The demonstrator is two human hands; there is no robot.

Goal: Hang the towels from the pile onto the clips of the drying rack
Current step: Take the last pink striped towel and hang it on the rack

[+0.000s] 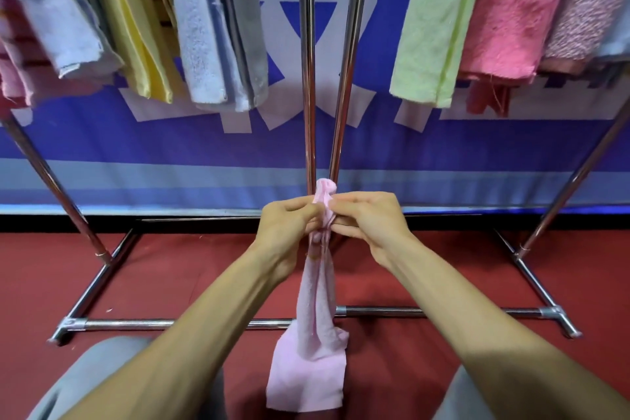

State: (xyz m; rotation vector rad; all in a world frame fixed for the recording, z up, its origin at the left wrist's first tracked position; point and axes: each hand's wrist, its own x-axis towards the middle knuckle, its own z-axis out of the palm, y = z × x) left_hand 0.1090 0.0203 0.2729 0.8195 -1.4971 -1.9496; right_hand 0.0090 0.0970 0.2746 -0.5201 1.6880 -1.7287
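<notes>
A pale pink towel [315, 334] hangs bunched from both my hands in front of the drying rack [308, 95]. My left hand [289, 225] pinches its top from the left, and my right hand [368, 222] pinches it from the right, fingertips nearly touching. A small fold of the towel pokes up above my fingers. Its lower end spreads out flat near the floor. Other towels hang from the rack: light blue [208, 27], yellow [136, 20], green [439, 20] and pink [511, 10]. The clips are out of view above.
The rack's chrome uprights [344, 78] stand straight ahead, slanted legs [51, 181] at both sides, a low crossbar [426, 310] near my knees. A blue and white banner [170, 153] is behind. The floor [443, 266] is red. My grey trouser legs [85, 378] show at the bottom.
</notes>
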